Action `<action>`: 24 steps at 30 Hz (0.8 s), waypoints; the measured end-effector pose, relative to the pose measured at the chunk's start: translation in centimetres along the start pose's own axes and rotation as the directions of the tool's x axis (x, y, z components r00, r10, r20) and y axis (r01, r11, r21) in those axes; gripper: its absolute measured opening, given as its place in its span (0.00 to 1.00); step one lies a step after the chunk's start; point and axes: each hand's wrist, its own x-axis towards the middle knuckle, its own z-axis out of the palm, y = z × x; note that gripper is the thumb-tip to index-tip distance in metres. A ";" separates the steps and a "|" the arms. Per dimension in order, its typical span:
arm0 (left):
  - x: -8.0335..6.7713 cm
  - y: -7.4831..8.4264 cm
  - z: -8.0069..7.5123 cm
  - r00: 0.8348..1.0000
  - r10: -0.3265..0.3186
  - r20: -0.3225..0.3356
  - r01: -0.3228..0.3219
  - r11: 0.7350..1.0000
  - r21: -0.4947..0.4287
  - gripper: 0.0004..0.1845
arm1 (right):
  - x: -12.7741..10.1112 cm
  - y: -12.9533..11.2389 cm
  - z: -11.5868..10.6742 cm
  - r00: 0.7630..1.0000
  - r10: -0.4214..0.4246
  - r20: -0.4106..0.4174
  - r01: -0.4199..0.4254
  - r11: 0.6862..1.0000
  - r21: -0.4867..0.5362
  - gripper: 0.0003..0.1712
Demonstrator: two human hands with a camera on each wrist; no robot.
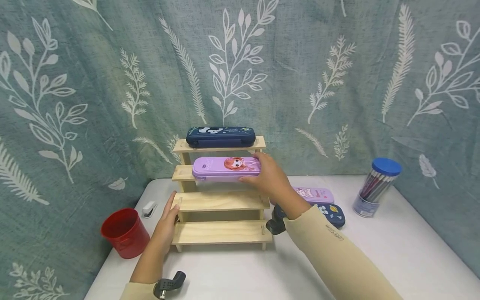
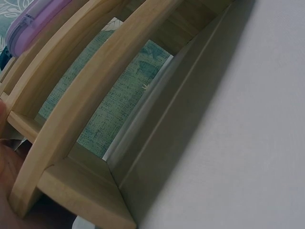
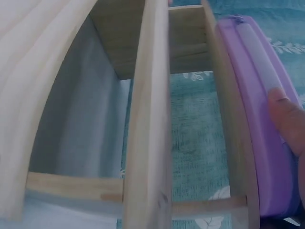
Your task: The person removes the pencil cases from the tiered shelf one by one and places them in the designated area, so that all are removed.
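Resting, fingers fairly straight, left hand (image 1: 166, 223) touches side of wooden rack (image 1: 221, 202); right hand (image 1: 271, 177) pinches purple case (image 1: 215, 167) at second-highest shelf (image 1: 183, 173). Probably placing step: next calls for seating it flat, letting go. Navy case (image 1: 221, 137) sits on top shelf (image 1: 259, 142).

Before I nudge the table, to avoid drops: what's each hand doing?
Left hand: open, touching the left side of the four-tier wooden rack.
Right hand: holding the right end of the purple cartoon-girl pencil case.
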 end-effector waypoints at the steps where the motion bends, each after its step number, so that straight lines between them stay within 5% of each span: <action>1: 0.0 0.0 0.0 1.000 -0.003 0.001 0.003 1.000 0.001 0.31 | -0.2 0.1 -0.2 1.000 -0.002 -0.006 0.002 1.000 0.004 0.58; 24: -0.3 0.2 0.2 1.000 0.000 -0.008 0.000 1.000 0.014 0.31 | -8.1 5.2 -2.9 0.986 0.146 -0.080 -0.138 0.985 0.104 0.53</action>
